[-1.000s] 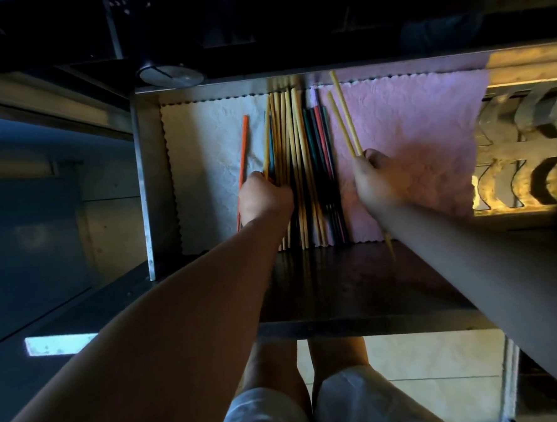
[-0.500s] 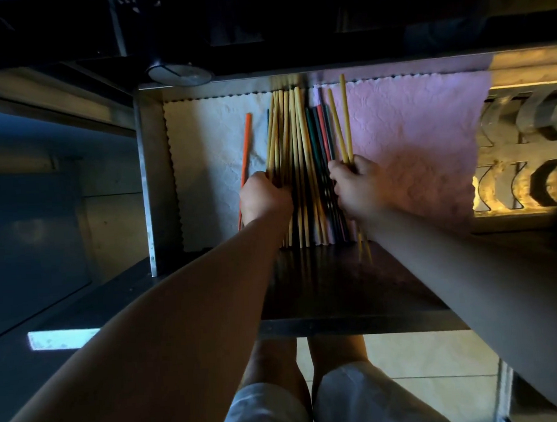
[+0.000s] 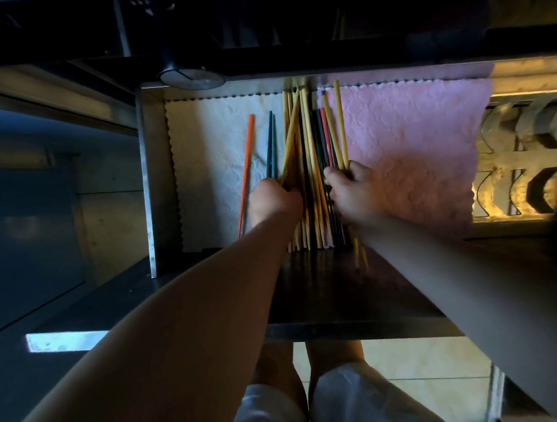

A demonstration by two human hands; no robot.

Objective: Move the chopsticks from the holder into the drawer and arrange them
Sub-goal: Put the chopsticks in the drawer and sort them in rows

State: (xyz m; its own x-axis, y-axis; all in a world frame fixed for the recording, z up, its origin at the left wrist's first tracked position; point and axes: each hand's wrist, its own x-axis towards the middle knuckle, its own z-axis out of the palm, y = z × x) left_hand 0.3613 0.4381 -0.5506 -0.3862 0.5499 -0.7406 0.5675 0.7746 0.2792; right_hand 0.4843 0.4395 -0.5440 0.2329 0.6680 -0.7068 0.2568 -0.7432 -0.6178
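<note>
The open drawer (image 3: 158,185) is lined with a white cloth (image 3: 208,156) on the left and a pink cloth (image 3: 414,157) on the right. A bundle of chopsticks (image 3: 311,163), mostly yellow with dark and red ones, lies lengthwise along the seam. An orange chopstick (image 3: 246,167) and two teal chopsticks (image 3: 270,146) lie apart to the left. My left hand (image 3: 275,201) is closed on a few yellow chopsticks at the bundle's left side, tilting them. My right hand (image 3: 356,196) grips two yellow chopsticks (image 3: 339,132) at the bundle's right edge. No holder is visible.
A round metal object (image 3: 190,77) sits at the drawer's back left corner. A rack with curved slots (image 3: 522,169) lies right of the drawer. The drawer's dark front panel (image 3: 341,291) is below my hands, with my knees and tiled floor beneath.
My right hand brought its two yellow chopsticks left against the bundle and straightened them. My left hand shifted right, uncovering the teal chopsticks and tilting some yellow ones.
</note>
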